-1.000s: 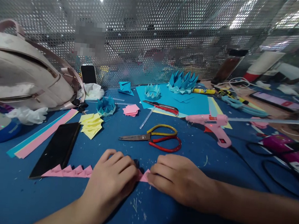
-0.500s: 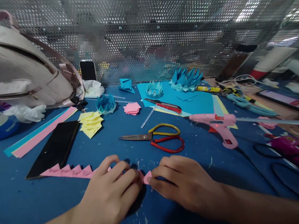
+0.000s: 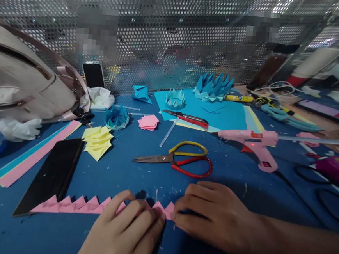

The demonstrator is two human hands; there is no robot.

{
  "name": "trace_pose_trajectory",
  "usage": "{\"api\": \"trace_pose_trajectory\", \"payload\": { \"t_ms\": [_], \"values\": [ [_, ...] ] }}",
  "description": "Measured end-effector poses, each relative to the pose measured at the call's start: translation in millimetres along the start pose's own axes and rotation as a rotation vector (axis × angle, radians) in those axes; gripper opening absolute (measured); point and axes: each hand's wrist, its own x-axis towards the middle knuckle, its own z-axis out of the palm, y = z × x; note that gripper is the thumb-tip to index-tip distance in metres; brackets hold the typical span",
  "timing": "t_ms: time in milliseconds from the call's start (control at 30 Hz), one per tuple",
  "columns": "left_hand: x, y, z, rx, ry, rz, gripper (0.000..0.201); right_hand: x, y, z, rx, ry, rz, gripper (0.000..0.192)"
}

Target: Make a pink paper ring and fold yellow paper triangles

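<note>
A long pink paper strip (image 3: pixel 85 206) with folded triangular points along its upper edge lies across the front of the table. Its left part overlaps a dark phone (image 3: pixel 55 169). Bent over the strip, my left hand (image 3: pixel 129 227) presses its fingers onto it and covers a middle part. My right hand (image 3: pixel 209 216) pinches the strip's right end, thumb and fingers close together; the tip itself is hidden. Beyond my hands lie scissors (image 3: pixel 167 159) with one yellow and one red handle. A stack of yellow paper pieces (image 3: pixel 97 141) rests past the phone.
A pink glue gun (image 3: pixel 252 139) with a glue stick stands at right, its cord trailing forward. Behind are a red utility knife (image 3: pixel 186 118), blue paper sheets (image 3: pixel 235 114), folded blue paper crowns (image 3: pixel 175 99) and small pink papers (image 3: pixel 148 122). A pale backpack (image 3: pixel 29 80) fills the left.
My view has shifted slightly, so nearby things sit lower. More pink points show between my hands, and the right hand has moved a little rightward along the strip.
</note>
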Motion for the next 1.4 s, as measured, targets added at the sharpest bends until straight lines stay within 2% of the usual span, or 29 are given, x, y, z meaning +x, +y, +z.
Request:
{"api": "trace_pose_trajectory", "payload": {
  "t_ms": [500,800,967,1400],
  "values": [
    [-4.6,-0.2,9.6,0.053,-0.019,-0.005,0.025,2.6,5.3,2.3,0.101,-0.020,-0.022,0.021],
    [-1.4,-3.5,8.1,0.059,-0.025,0.040,0.032,0.0,5.7,3.9,0.086,-0.044,-0.022,0.021],
    [-2.7,-4.1,9.2,0.028,0.001,0.022,0.027,-1.5,6.9,4.4,0.116,-0.054,-0.032,0.019],
    [-4.0,-9.4,10.0,0.004,-0.028,0.047,0.034,-0.7,12.2,5.3,0.157,-0.057,-0.050,0.022]
  ]
}}
